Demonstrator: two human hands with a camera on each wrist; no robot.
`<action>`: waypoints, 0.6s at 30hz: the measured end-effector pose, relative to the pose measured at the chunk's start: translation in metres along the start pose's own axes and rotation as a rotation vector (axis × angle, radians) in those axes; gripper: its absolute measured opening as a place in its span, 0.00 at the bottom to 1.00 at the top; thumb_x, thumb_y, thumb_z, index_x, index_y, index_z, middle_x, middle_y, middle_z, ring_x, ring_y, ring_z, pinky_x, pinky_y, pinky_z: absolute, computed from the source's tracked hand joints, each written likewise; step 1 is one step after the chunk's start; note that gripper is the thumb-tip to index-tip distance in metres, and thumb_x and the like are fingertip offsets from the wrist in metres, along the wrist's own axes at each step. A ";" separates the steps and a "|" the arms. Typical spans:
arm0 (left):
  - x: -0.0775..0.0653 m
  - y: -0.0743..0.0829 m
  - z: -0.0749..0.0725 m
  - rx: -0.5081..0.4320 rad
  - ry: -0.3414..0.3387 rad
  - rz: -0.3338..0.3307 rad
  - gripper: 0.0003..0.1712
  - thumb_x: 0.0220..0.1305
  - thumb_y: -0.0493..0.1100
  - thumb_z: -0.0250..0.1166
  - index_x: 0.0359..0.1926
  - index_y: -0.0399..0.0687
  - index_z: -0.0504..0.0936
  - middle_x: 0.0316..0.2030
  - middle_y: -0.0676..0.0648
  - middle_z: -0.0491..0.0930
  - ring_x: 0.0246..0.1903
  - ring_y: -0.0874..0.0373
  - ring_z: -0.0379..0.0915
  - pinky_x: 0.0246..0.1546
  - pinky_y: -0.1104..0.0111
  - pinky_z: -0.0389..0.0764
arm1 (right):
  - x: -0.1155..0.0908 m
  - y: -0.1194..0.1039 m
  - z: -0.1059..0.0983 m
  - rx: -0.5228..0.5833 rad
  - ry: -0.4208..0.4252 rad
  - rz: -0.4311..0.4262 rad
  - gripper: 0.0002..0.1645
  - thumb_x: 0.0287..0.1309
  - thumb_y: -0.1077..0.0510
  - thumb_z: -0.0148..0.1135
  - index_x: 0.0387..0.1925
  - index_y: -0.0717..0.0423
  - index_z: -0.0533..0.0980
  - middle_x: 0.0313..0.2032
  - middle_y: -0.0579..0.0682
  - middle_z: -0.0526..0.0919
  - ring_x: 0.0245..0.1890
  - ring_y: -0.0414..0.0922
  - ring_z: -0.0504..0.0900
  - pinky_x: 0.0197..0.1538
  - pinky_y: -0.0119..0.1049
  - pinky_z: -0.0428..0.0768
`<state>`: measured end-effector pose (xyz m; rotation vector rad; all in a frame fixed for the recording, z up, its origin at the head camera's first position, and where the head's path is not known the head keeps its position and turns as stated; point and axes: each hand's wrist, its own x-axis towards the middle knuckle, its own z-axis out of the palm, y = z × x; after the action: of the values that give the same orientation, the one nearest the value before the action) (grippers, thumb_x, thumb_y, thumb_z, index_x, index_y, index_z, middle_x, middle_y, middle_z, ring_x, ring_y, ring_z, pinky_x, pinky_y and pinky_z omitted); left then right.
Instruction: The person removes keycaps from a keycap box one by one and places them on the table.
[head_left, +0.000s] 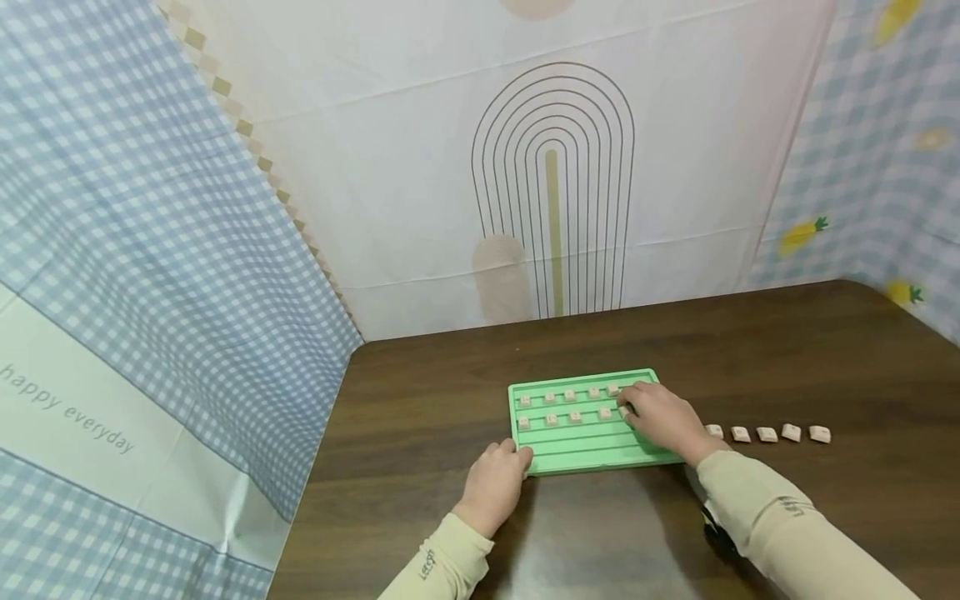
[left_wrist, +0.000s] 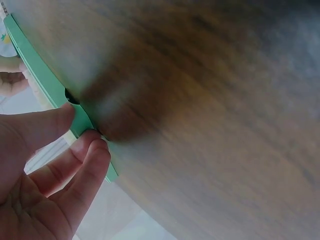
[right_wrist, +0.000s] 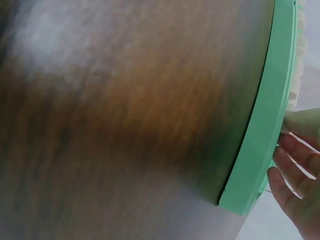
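Observation:
A green tray (head_left: 585, 457) with ridged rows lies on the table and holds two rows of small cream keycaps (head_left: 551, 419). My left hand (head_left: 491, 487) grips the tray's near left corner; in the left wrist view its thumb (left_wrist: 50, 122) and fingers press on the green edge. Over the right part of the tray, my right hand (head_left: 666, 419) reaches down at the end of the second row. Its thumb and forefinger pinch a keycap (head_left: 623, 412), mostly covered by the fingers. The right wrist view shows those fingertips (right_wrist: 286, 140) just above the tray's rim.
To the right of the tray, several loose keycaps (head_left: 767, 434) lie in a line on the dark wooden table (head_left: 435, 383). A printed white cloth (head_left: 412, 208) hangs behind the table, with blue checked cloth (head_left: 187, 208) at the left.

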<state>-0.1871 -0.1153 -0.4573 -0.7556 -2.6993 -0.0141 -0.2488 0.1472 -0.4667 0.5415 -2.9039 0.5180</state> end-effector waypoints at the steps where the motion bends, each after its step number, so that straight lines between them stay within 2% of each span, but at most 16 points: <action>1: 0.000 0.000 0.000 0.000 0.001 0.000 0.03 0.50 0.40 0.66 0.26 0.49 0.79 0.23 0.48 0.77 0.19 0.57 0.68 0.17 0.71 0.76 | 0.000 0.000 0.000 -0.002 0.003 0.003 0.09 0.55 0.60 0.58 0.38 0.58 0.80 0.41 0.58 0.83 0.40 0.53 0.79 0.36 0.49 0.81; 5: -0.001 0.001 0.000 -0.007 -0.004 0.000 0.04 0.49 0.40 0.66 0.26 0.50 0.78 0.22 0.48 0.76 0.19 0.57 0.67 0.17 0.71 0.75 | -0.002 0.001 0.000 -0.006 0.001 0.006 0.09 0.55 0.60 0.59 0.38 0.58 0.80 0.41 0.58 0.83 0.39 0.52 0.79 0.36 0.49 0.81; 8: -0.001 0.002 0.002 -0.015 -0.014 0.003 0.04 0.50 0.40 0.66 0.26 0.49 0.78 0.22 0.48 0.76 0.19 0.57 0.66 0.16 0.72 0.74 | -0.005 0.003 -0.008 0.000 0.000 0.006 0.10 0.54 0.60 0.60 0.39 0.57 0.79 0.41 0.57 0.83 0.39 0.52 0.79 0.34 0.49 0.80; 13: 0.001 0.001 0.004 -0.023 -0.006 0.005 0.04 0.51 0.38 0.66 0.25 0.49 0.78 0.21 0.48 0.75 0.18 0.56 0.67 0.16 0.72 0.74 | -0.011 0.010 -0.044 -0.005 0.049 -0.014 0.11 0.55 0.58 0.60 0.40 0.57 0.78 0.39 0.56 0.81 0.38 0.52 0.77 0.33 0.49 0.78; 18: 0.001 -0.001 0.002 -0.018 -0.017 0.005 0.03 0.51 0.39 0.66 0.26 0.49 0.78 0.23 0.47 0.76 0.20 0.55 0.69 0.18 0.71 0.76 | -0.035 0.025 -0.075 -0.025 0.070 -0.013 0.11 0.56 0.56 0.59 0.41 0.56 0.77 0.39 0.55 0.81 0.39 0.52 0.77 0.35 0.51 0.78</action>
<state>-0.1895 -0.1157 -0.4591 -0.7708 -2.7172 -0.0315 -0.2196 0.2071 -0.4110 0.5275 -2.8350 0.4887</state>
